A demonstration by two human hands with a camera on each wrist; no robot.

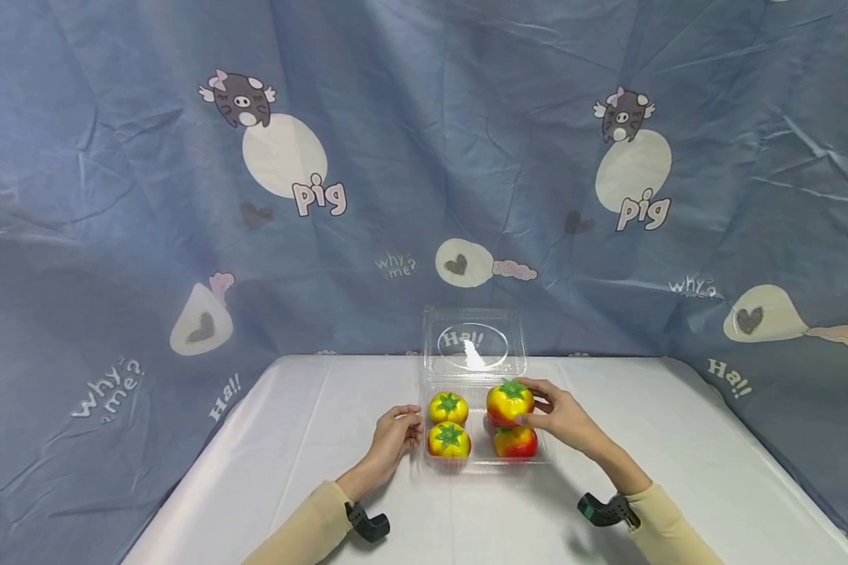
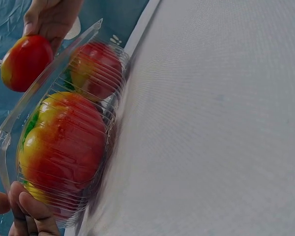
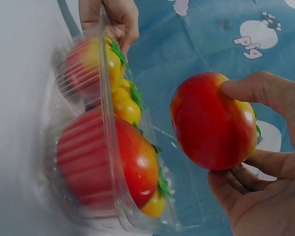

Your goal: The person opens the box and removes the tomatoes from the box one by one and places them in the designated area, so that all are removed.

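Note:
My right hand (image 1: 568, 420) pinches a red-and-yellow toy tomato (image 1: 509, 404) with a green leafy top between thumb and fingers. In the right wrist view this tomato (image 3: 211, 123) is raised beyond the box's rim. Below it, a clear plastic box (image 1: 482, 461) stands with its lid (image 1: 475, 345) folded back. Three more tomatoes sit inside: a yellow-topped one at the back left (image 1: 448, 407), another at the front left (image 1: 449, 440), and a redder one at the front right (image 1: 516, 443). At the box's left edge, my left hand (image 1: 394, 439) holds the rim with curled fingers (image 2: 34, 209).
A white cloth covers the table (image 1: 325, 416). Behind it hangs a blue curtain (image 1: 396, 157) printed with pigs and lettering. Each wrist wears a black band, the left one (image 1: 367, 523) and the right one (image 1: 608, 510), close to the table surface.

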